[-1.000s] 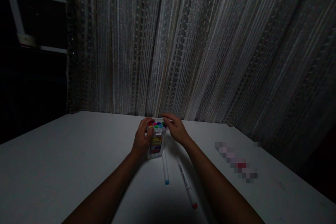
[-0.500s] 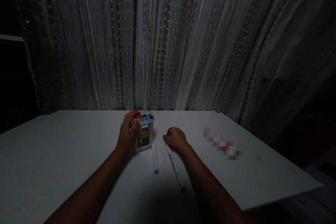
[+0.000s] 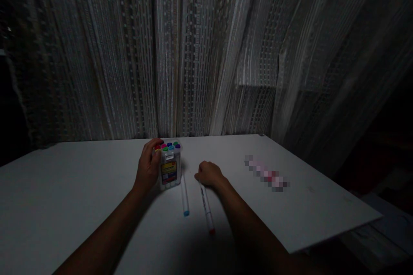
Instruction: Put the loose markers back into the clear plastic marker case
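Observation:
My left hand (image 3: 149, 165) is wrapped round the left side of a clear plastic marker case (image 3: 169, 174), thumb at the front and fingers over the top edge. The case stands upright on the table, with markers in several cap colours showing at its top and a yellow and dark label in front. Beside it lies a white marker with a blue end (image 3: 185, 197). My right hand (image 3: 208, 174) is closed, fingers curled down at the far end of a white marker with a red end (image 3: 207, 210); its fingertips are partly hidden.
A pixelated pink and red object (image 3: 266, 174) lies to the right on the white table (image 3: 84, 197). Behind the table hangs a striped, see-through curtain (image 3: 180, 51). The table's right edge runs diagonally, with dim items beyond it. The room is dark.
The view has turned slightly right. The red-ended marker has swung to a straighter angle, closer to the blue-ended one, with my right hand at its far end. My left hand stays on the case.

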`<action>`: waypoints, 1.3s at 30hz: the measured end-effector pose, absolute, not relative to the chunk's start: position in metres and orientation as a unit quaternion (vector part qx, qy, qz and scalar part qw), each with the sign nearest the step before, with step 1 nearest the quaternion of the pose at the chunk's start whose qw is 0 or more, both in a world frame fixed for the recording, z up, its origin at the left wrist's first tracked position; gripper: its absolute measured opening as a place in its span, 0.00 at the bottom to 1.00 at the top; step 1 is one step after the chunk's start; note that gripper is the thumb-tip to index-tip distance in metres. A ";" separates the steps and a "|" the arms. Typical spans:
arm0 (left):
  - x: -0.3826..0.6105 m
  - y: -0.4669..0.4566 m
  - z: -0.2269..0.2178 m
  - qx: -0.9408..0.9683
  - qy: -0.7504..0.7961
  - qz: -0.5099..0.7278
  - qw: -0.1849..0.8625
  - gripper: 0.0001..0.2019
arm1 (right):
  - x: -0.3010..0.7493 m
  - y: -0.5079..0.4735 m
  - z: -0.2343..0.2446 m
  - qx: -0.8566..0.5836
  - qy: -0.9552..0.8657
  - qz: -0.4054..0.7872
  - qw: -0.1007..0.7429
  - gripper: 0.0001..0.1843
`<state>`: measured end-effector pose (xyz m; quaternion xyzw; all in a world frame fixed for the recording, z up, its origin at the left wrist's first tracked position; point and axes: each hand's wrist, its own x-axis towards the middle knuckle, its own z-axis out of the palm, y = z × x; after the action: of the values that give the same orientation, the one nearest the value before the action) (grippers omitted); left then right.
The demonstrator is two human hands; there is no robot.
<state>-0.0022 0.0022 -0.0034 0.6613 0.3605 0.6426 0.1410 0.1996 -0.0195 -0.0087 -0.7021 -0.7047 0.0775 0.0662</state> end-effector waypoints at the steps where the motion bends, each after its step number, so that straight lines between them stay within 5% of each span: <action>1: -0.002 0.002 -0.003 0.661 0.360 0.643 0.141 0.23 | 0.200 -0.019 -0.009 -0.702 -0.704 0.076 0.069 0.14; 39: -0.001 -0.001 -0.001 0.667 0.359 0.638 0.137 0.23 | 0.199 -0.018 -0.013 -0.698 -0.708 0.076 0.078 0.14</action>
<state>-0.0009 -0.0006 -0.0015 0.6671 0.3591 0.6382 0.1370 0.1988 -0.0181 -0.0125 -0.6975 -0.7082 0.0759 0.0781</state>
